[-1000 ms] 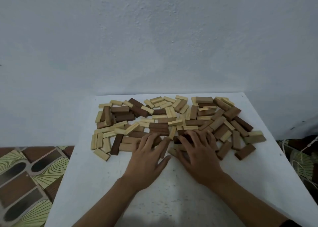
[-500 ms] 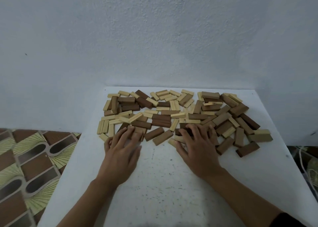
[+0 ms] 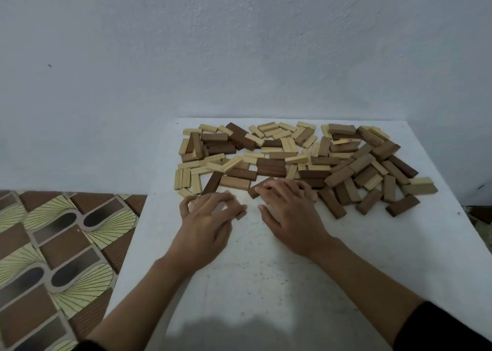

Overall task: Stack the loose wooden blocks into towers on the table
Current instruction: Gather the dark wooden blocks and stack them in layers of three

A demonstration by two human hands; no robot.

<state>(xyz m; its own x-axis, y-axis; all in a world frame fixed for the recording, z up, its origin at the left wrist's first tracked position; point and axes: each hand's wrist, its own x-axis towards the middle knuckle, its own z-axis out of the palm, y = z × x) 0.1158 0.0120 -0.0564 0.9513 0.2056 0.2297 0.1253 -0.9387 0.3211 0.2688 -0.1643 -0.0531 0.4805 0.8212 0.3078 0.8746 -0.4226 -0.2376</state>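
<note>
Wooden blocks point(image 3: 292, 159), loose on worktop point(image 3: 266, 271), centre frame; likely gathering, no tower begun. Left grip point(image 3: 210, 217) curled round brown block point(image 3: 241, 214); right grip point(image 3: 290, 209), hold unclear. Next probably needs bare worktop

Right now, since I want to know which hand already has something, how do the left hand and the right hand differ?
The left hand is curled round a block whose end sticks out; the right hand lies flatter, fingers over a dark brown block, grip unclear. The left hand sits just short of the pile; the right hand overlaps its near edge. Both are palm down over the white table.
</note>
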